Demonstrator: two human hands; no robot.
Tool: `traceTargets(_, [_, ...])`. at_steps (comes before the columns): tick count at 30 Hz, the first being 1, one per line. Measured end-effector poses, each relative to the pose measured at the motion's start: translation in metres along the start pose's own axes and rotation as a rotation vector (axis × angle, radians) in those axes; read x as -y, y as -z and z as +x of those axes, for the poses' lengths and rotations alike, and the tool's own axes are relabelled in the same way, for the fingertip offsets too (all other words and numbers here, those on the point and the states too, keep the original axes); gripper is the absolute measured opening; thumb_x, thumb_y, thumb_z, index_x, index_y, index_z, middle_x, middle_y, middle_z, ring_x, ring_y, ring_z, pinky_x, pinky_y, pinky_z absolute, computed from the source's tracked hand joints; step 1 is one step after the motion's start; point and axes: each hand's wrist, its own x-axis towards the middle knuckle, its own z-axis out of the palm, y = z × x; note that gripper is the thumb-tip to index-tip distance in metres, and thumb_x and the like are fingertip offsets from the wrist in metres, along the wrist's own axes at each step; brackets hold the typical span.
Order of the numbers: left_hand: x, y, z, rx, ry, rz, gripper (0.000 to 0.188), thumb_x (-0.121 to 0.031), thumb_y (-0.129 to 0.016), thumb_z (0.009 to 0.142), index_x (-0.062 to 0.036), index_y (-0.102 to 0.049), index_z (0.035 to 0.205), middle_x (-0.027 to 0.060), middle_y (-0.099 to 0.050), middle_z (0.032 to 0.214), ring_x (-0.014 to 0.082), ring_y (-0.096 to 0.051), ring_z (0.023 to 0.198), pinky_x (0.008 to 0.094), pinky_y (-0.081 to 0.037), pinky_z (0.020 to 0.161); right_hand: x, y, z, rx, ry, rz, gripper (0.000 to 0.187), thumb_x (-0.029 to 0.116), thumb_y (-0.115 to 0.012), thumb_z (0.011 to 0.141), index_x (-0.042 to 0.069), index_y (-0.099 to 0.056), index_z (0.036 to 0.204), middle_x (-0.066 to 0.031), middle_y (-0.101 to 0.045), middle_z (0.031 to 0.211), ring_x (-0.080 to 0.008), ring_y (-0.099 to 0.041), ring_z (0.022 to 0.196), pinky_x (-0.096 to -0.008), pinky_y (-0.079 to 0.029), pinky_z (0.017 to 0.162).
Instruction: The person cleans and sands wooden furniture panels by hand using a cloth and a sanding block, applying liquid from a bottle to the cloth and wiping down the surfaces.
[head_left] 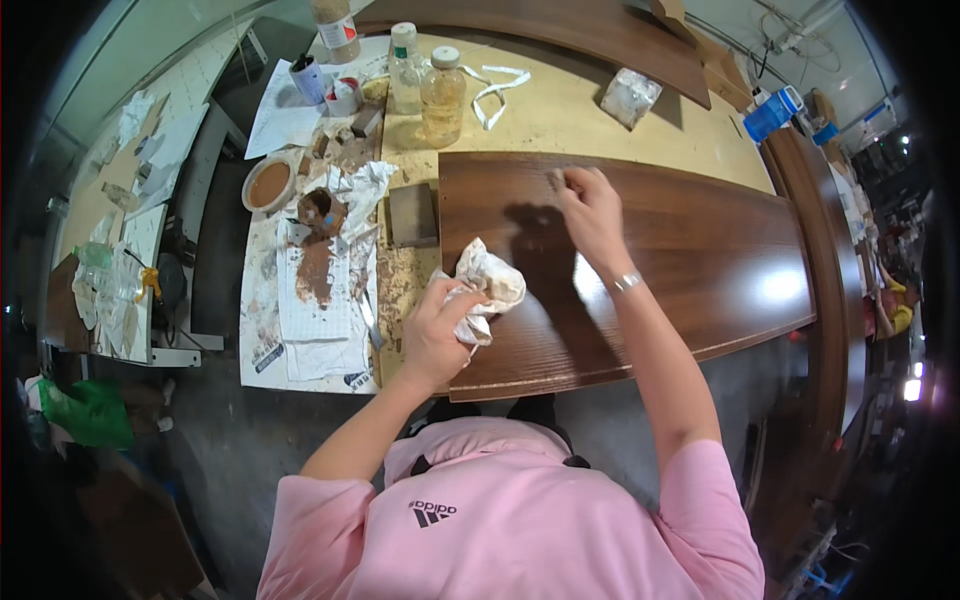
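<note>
In my left hand [436, 335], a crumpled, stained white rag [490, 280] is gripped above the near left corner of a dark brown wood-grain panel [680, 240]. My right hand [592, 215] is closed over the panel's far left part, fingertips pinched together. Something small and greyish may be between those fingertips, too small to make out. Its shadow falls across the glossy surface. Left of the panel lie a dark rectangular block [412, 215] and a thin metal blade [371, 322]. A tub of brown paste [270, 186] stands farther left, near brown-smeared paper [318, 275].
Two capped bottles, one clear [404, 75] and one with yellowish liquid [443, 105], stand beyond the panel. Behind it are a wrapped white block [631, 98] and another brown panel [560, 30]. A blue jug [773, 114] stands at far right. A cluttered side bench [165, 160] is at left.
</note>
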Motion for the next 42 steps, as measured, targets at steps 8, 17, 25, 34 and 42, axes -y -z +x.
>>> traceTargets(8, [-0.001,-0.006,-0.002,-0.012,0.005,0.005,0.035,-0.015,-0.077,0.068,-0.0172,-0.070,0.102,0.0064,-0.062,0.107,0.0312,-0.065,0.090,0.0425,-0.053,0.074,0.033,-0.117,0.070,0.093,0.253,-0.443,0.016,0.013,-0.066,0.080,0.000,-0.069,0.089,-0.0198,-0.062,0.096,-0.0358,-0.064,0.092,-0.0447,-0.055,0.080])
traceTargets(17, [0.005,0.002,-0.005,0.006,0.071,-0.081,0.033,-0.015,-0.077,0.069,-0.0152,-0.071,0.102,0.0084,-0.062,0.105,0.0322,-0.064,0.093,0.0424,-0.053,0.077,0.030,-0.141,0.071,0.142,0.219,-0.504,0.015,0.013,-0.066,0.081,0.001,-0.070,0.088,-0.0193,-0.062,0.100,-0.0350,-0.065,0.090,-0.0446,-0.055,0.078])
traceTargets(25, [0.007,-0.005,-0.004,0.002,0.049,-0.112,0.035,-0.014,-0.077,0.068,-0.0159,-0.071,0.102,0.0077,-0.061,0.104,0.0314,-0.064,0.092,0.0417,-0.053,0.076,0.023,-0.131,0.066,0.077,0.246,-0.444,0.014,0.014,-0.067,0.080,0.000,-0.067,0.085,-0.0202,-0.061,0.096,-0.0373,-0.064,0.086,-0.0474,-0.055,0.076])
traceTargets(34, [0.006,-0.006,0.001,-0.029,0.003,-0.135,0.033,-0.013,-0.076,0.068,-0.0162,-0.072,0.101,0.0075,-0.061,0.101,0.0315,-0.065,0.086,0.0405,-0.052,0.072,-0.054,-0.029,0.077,-0.132,0.027,-0.594,0.010,0.012,-0.067,0.081,0.003,-0.072,0.083,-0.0186,-0.064,0.093,-0.0357,-0.065,0.086,-0.0458,-0.055,0.077])
traceTargets(42, [0.011,-0.007,-0.007,-0.034,0.037,-0.111,0.032,-0.009,-0.080,0.067,-0.0124,-0.072,0.097,0.0112,-0.061,0.100,0.0326,-0.064,0.088,0.0407,-0.052,0.074,-0.047,-0.049,0.078,-0.163,0.050,-0.507,0.009,0.007,-0.062,0.079,-0.001,-0.066,0.075,-0.0230,-0.064,0.090,-0.0401,-0.064,0.084,-0.0469,-0.055,0.076])
